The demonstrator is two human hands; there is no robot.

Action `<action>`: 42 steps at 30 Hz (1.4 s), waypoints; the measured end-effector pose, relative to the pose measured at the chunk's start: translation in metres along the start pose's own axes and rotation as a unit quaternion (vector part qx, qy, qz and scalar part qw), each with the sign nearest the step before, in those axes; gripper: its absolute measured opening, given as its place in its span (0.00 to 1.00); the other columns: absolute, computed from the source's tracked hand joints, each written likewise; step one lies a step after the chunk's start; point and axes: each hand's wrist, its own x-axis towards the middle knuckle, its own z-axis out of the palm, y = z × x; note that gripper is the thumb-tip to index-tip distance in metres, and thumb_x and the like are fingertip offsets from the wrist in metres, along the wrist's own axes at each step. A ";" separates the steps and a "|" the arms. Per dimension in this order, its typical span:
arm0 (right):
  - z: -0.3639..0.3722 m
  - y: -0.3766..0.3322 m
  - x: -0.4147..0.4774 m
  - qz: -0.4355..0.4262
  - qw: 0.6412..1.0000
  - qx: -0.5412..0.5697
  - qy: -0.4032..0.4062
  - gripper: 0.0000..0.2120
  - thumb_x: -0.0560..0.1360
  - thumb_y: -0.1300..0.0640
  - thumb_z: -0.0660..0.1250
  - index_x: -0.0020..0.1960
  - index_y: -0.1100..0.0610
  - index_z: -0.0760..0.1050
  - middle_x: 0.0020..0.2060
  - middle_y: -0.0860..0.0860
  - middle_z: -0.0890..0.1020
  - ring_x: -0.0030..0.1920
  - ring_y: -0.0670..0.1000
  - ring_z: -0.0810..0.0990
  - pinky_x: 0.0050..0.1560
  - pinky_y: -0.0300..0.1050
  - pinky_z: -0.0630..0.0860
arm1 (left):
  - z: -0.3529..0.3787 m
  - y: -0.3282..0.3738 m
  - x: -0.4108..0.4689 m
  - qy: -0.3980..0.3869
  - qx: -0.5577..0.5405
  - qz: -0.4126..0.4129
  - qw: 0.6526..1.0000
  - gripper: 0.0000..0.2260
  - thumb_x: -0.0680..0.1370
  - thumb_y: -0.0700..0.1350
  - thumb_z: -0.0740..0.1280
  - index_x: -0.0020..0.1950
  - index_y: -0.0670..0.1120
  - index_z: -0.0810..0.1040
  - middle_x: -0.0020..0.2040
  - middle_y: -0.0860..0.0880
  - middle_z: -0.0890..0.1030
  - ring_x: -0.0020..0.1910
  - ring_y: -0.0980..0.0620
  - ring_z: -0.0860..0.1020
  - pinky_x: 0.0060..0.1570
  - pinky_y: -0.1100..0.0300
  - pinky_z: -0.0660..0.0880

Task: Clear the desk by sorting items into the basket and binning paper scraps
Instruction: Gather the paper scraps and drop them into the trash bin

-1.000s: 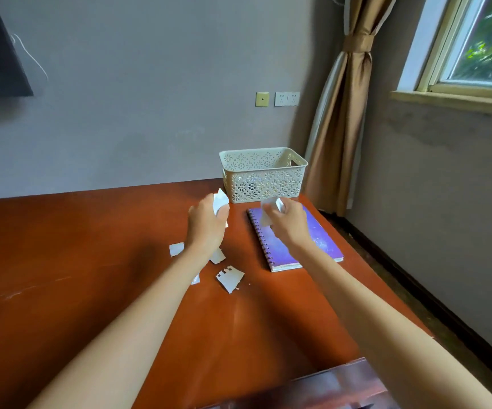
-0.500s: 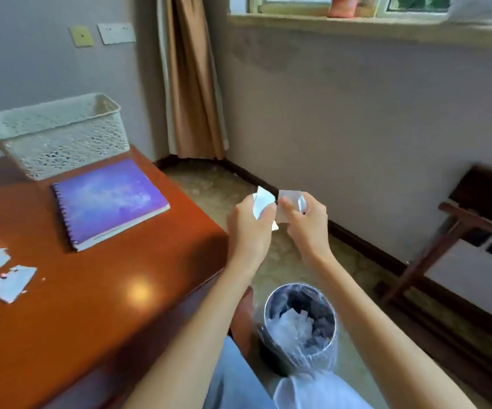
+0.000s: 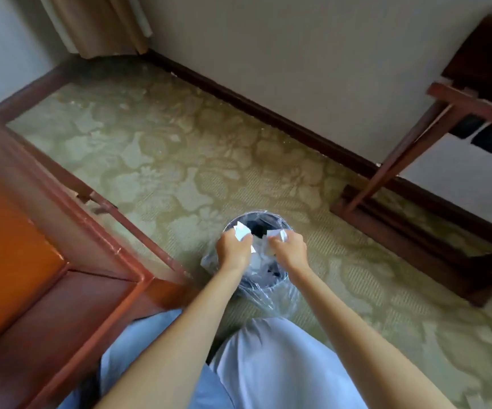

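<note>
Now over the lined waste bin (image 3: 264, 225): left hand (image 3: 234, 250) pinches a white paper scrap (image 3: 241, 231), right hand (image 3: 287, 249) grips another scrap (image 3: 278, 235). Featherlight, limp stuff; edge pinches suffice, likely flutters on release.

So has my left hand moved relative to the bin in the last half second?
Yes. The left hand, holding a paper scrap, has come down toward the bin and is now over its mouth.
</note>
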 end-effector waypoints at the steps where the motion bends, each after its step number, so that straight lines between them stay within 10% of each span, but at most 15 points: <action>1: 0.004 0.005 0.009 0.014 1.000 -0.010 -0.013 0.16 0.73 0.63 0.61 0.27 0.57 0.66 0.24 0.49 0.71 0.25 0.48 0.68 0.27 0.39 0.64 | 0.006 -0.004 0.011 -0.003 0.002 -0.015 1.000 0.12 0.77 0.40 0.63 0.55 0.33 0.77 0.54 0.35 0.80 0.51 0.39 0.78 0.49 0.52 0.75; 4: 0.016 0.021 0.036 0.057 0.997 -0.033 -0.045 0.10 0.72 0.65 0.61 0.32 0.58 0.70 0.24 0.49 0.73 0.26 0.47 0.70 0.26 0.38 0.65 | 0.023 -0.014 0.044 -0.019 0.003 -0.062 0.998 0.12 0.77 0.40 0.62 0.56 0.34 0.76 0.51 0.34 0.80 0.48 0.38 0.81 0.47 0.51 0.77; 8: 0.038 0.040 0.068 0.120 0.989 -0.057 -0.065 0.05 0.71 0.63 0.60 0.37 0.59 0.73 0.26 0.51 0.76 0.26 0.47 0.70 0.25 0.38 0.64 | 0.039 -0.023 0.076 -0.045 -0.011 -0.123 0.991 0.11 0.80 0.39 0.57 0.59 0.39 0.74 0.40 0.41 0.76 0.14 0.59 0.71 0.16 0.68 0.66; 12: 0.055 0.055 0.092 0.152 0.984 -0.058 -0.070 0.07 0.74 0.61 0.60 0.48 0.60 0.75 0.40 0.57 0.79 0.36 0.53 0.76 0.34 0.42 0.71 | 0.052 -0.038 0.103 -0.068 -0.009 -0.149 0.986 0.17 0.80 0.35 0.54 0.69 0.39 0.68 0.61 0.39 0.77 0.27 0.53 0.75 0.14 0.72 0.65; 17: 0.058 0.068 0.105 0.214 0.975 -0.027 -0.047 0.02 0.74 0.64 0.60 0.42 0.60 0.70 0.37 0.56 0.75 0.38 0.56 0.75 0.33 0.44 0.69 | 0.052 -0.044 0.113 -0.106 -0.063 -0.194 0.973 0.17 0.80 0.32 0.52 0.68 0.37 0.66 0.68 0.37 0.70 0.54 0.39 0.78 0.54 0.51 0.78; 21: 0.057 0.066 0.109 0.250 0.967 0.029 -0.044 0.07 0.76 0.61 0.61 0.39 0.59 0.68 0.30 0.52 0.71 0.30 0.51 0.69 0.30 0.42 0.66 | 0.046 -0.046 0.106 -0.112 -0.069 -0.203 0.970 0.19 0.80 0.31 0.49 0.70 0.38 0.64 0.70 0.39 0.66 0.65 0.38 0.72 0.59 0.48 0.75; 26: 0.056 0.046 0.104 0.276 0.956 0.064 -0.080 0.21 0.78 0.56 0.60 0.68 0.62 0.63 0.62 0.58 0.72 0.56 0.57 0.74 0.62 0.52 0.75 | 0.034 -0.035 0.095 -0.102 -0.077 -0.186 0.974 0.21 0.79 0.32 0.47 0.71 0.40 0.64 0.70 0.40 0.67 0.64 0.39 0.73 0.56 0.50 0.76; 29: 0.052 0.036 0.089 0.244 0.966 0.029 -0.085 0.20 0.76 0.60 0.58 0.68 0.60 0.65 0.57 0.58 0.73 0.50 0.58 0.73 0.53 0.52 0.75 | 0.023 -0.025 0.084 -0.112 -0.073 -0.161 0.978 0.20 0.80 0.33 0.49 0.71 0.40 0.64 0.69 0.40 0.69 0.62 0.40 0.74 0.58 0.48 0.76; 34: 0.031 -0.012 0.041 0.102 0.989 -0.098 -0.042 0.12 0.72 0.68 0.54 0.31 0.59 0.60 0.28 0.54 0.66 0.31 0.54 0.64 0.29 0.41 0.59 | -0.005 0.002 0.046 -0.102 -0.032 -0.068 0.992 0.13 0.76 0.34 0.52 0.52 0.41 0.74 0.49 0.39 0.77 0.51 0.42 0.77 0.54 0.51 0.77; 37: 0.014 -0.053 0.003 -0.025 0.986 -0.167 -0.001 0.10 0.72 0.67 0.55 0.41 0.71 0.73 0.39 0.65 0.78 0.42 0.63 0.76 0.38 0.47 0.69 | -0.033 0.038 0.010 -0.074 0.002 0.032 0.997 0.11 0.77 0.36 0.53 0.40 0.45 0.72 0.44 0.42 0.76 0.45 0.42 0.76 0.50 0.53 0.76; 42: 0.002 -0.128 -0.067 -0.214 0.962 -0.150 0.080 0.11 0.75 0.60 0.58 0.50 0.63 0.76 0.49 0.60 0.81 0.50 0.58 0.77 0.45 0.46 0.68 | -0.108 0.099 -0.071 0.015 -0.001 0.232 0.973 0.13 0.79 0.39 0.55 0.59 0.45 0.76 0.55 0.44 0.80 0.56 0.46 0.78 0.52 0.57 0.73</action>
